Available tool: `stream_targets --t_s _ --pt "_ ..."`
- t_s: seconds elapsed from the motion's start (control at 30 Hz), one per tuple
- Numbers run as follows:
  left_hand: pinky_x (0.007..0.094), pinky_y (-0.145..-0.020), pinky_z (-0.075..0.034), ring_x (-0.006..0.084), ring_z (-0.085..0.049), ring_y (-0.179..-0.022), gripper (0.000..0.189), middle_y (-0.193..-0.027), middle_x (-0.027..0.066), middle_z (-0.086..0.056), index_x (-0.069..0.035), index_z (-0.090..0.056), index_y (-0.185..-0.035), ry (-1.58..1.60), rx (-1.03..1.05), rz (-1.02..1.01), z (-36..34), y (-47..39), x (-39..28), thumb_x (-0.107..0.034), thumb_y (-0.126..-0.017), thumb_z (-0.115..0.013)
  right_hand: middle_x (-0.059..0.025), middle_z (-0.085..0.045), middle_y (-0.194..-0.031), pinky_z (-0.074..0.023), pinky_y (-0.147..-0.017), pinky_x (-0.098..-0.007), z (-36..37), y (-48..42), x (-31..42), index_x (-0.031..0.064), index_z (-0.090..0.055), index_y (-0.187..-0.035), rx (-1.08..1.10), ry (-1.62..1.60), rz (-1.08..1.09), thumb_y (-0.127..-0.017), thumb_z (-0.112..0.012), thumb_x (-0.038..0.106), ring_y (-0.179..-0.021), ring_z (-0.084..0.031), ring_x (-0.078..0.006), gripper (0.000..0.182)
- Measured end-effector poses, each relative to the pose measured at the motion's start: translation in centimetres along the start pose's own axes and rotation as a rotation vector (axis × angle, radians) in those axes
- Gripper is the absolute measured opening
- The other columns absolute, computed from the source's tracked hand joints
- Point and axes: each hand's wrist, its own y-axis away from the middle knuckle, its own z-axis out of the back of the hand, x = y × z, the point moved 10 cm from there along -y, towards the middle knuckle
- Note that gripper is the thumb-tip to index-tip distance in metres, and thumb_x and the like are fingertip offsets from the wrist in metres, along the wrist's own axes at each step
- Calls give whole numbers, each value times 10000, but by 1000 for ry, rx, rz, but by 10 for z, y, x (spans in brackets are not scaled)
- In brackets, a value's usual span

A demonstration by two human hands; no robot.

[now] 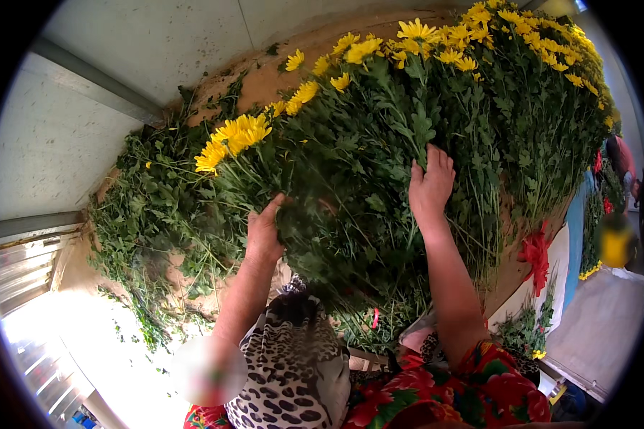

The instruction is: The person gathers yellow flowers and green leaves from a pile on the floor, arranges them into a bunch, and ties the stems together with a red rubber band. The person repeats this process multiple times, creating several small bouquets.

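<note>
My left hand (265, 228) is closed around the stems of a small bunch of yellow chrysanthemums (239, 137), whose heads lean to the upper left. My right hand (432, 182) reaches into the pile and grips a leafy chrysanthemum stem (421, 126) between thumb and fingers. Under and between both hands lies a thick heap of green chrysanthemum stems (349, 214). More yellow-headed chrysanthemums (477, 35) are stacked along the top and right, heads pointing away from me. Parts of my fingers are hidden by leaves.
Loose leafy stems (161, 198) cover the left of the work surface, against a pale panel wall (129, 48). A red ribbon bunch (536, 257) hangs at the right edge. At far right a person (622, 161) bends beside more flowers. A pale flat surface (595, 322) stands lower right.
</note>
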Motion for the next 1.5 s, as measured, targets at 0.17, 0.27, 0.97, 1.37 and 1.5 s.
stream_targets --t_s 0.17,0.27,0.97,1.37,1.5 --pt "393 -735 -617 239 -708 -807 219 -947 109 -707 -4 -628 -1112 -57 68 -39 -18 4 -9 -139 -951 -688 -242 -662 -1177 -523 -815 -432 23 19 39 36 -452 -1466 142 -465 -48 -978 -597 94 -945 -655 -423 513" --pt "400 -743 -615 229 -703 -836 315 -997 96 -699 -24 -604 -1185 -128 34 -72 -12 -8 -6 -234 -967 -693 -254 -650 -1231 -536 -827 -415 35 40 73 43 -435 -1485 195 -553 44 -990 -576 89 -1003 -673 -433 517" --pt "367 -1012 -436 212 -526 -1190 775 -1329 165 -563 83 -495 -1337 -241 180 -238 -8 -10 7 -567 -938 -630 -245 -637 -1262 -569 -778 -447 -1 117 174 62 -418 -1501 670 -420 208 -943 -589 99 -950 -691 -410 585" --pt "369 -751 -604 229 -717 -857 259 -1034 109 -720 20 -643 -1165 -108 -22 -236 4 1 -22 -112 -948 -690 -143 -665 -980 -532 -750 -466 0 73 126 80 -677 -1061 684 -535 155 -925 -654 290 -890 -665 -363 251" --pt "374 -746 -609 225 -714 -863 280 -1056 110 -711 19 -626 -1175 -58 -27 -104 -1 10 -18 -126 -946 -695 -160 -619 -1118 -494 -856 -471 -12 22 6 28 -609 -1162 192 53 73 -838 -748 137 -1063 -582 -384 368"
